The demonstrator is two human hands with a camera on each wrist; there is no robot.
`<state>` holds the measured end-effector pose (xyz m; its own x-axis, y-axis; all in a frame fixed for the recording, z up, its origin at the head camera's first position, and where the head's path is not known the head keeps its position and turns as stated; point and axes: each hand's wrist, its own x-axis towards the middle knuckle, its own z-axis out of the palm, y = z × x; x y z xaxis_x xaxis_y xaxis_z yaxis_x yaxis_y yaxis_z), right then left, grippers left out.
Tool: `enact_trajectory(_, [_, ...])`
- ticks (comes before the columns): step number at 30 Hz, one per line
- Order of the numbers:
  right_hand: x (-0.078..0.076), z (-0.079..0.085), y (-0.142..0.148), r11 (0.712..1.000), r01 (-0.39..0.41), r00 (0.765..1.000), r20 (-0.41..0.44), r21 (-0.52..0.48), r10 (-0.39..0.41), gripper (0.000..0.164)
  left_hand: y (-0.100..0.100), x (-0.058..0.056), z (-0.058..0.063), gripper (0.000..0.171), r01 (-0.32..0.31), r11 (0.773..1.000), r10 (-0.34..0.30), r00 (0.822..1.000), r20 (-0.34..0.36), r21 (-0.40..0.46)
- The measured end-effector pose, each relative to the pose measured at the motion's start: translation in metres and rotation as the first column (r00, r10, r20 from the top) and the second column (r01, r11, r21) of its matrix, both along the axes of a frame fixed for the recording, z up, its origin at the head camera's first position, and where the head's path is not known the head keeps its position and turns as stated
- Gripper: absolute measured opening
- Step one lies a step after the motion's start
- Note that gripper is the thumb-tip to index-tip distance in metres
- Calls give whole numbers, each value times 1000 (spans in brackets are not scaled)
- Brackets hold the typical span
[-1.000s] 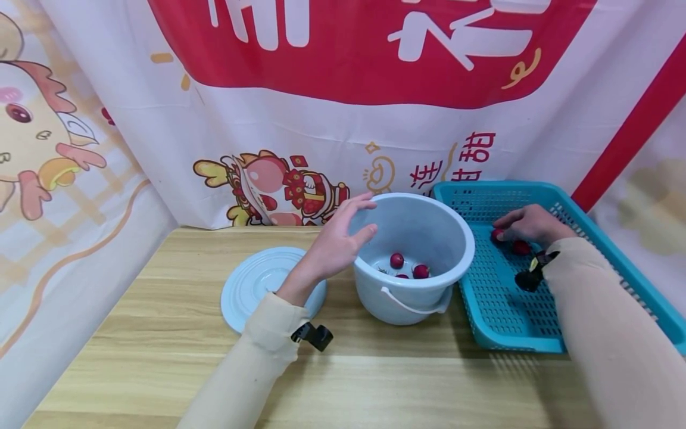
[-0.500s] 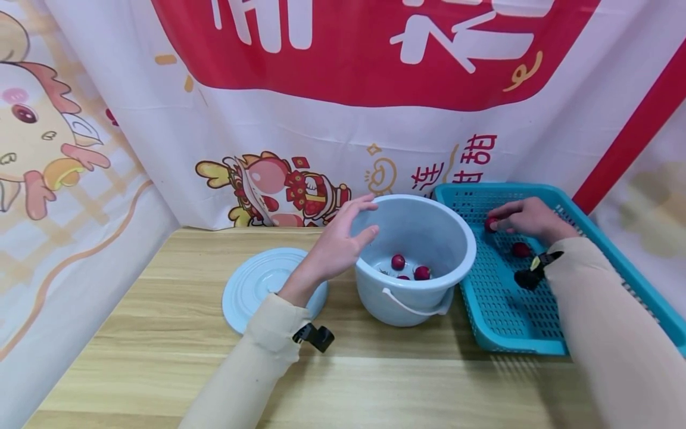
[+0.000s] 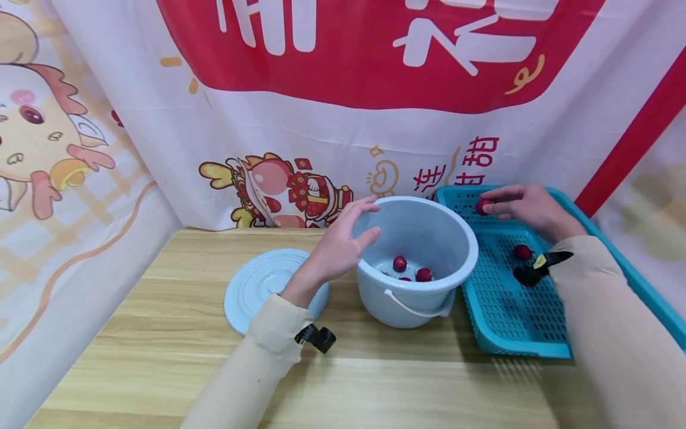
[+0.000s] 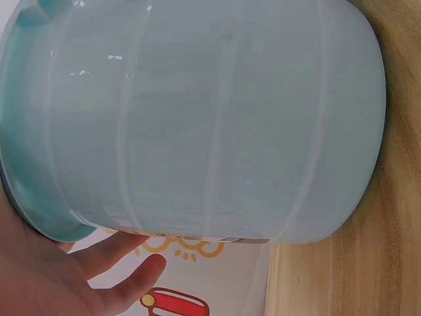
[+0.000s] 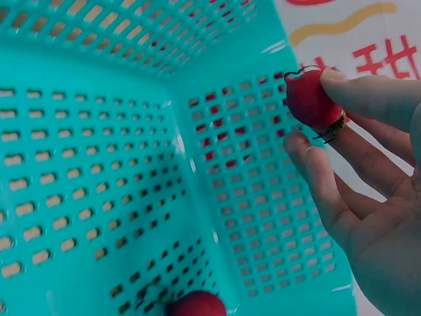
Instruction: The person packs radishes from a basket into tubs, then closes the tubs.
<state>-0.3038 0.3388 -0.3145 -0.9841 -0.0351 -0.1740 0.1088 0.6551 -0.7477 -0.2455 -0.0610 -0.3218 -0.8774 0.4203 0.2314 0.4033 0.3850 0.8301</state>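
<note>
Between thumb and fingertips my right hand [image 3: 536, 210] pinches a red radish [image 5: 312, 100], raised near the far wall of the teal basket [image 3: 517, 348]. Root hairs and a cut stem end show on it in the right wrist view. Another radish [image 3: 523, 252] lies on the basket floor. My left hand [image 3: 340, 247] is at the left rim of the pale blue bucket [image 3: 399, 307], fingers spread and loosely bent, part of them hidden behind the bucket in the left wrist view. Inside the bucket lie several radishes [image 3: 399, 264], one partly hidden by the near rim.
A pale blue lid [image 3: 259, 289] lies flat on the wooden table [image 3: 145, 339], left of the bucket and partly under my left forearm. The bucket's white handle [image 3: 412, 307] hangs down in front. Behind stands a printed cloth [image 3: 300, 137], close to bucket and basket.
My right hand has taken the radish up from the basket floor and moved it away from me and slightly left. The left hand holds its place at the bucket.
</note>
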Motion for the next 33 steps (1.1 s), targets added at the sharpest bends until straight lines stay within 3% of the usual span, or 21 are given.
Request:
enact_trajectory(9, [1,13,-15,1000,10,996,-84,15,-8,82,0,1,1,49,1,1000,-1,1000,1,6])
enact_trajectory(21, [8,20,-30,999,9,981,-192,-43,-17,79,0,-2,-1,49,3,1000,-3,1000,4,4])
enact_trajectory(27, [15,25,-39,996,7,962,-272,-89,-31,73,0,-1,-1,48,1,1000,-1,1000,-2,-2])
enact_trajectory(33, [24,29,-54,990,-41,927,-375,-135,-13,61,1,-1,-1,48,1,1000,-1,1000,-5,0])
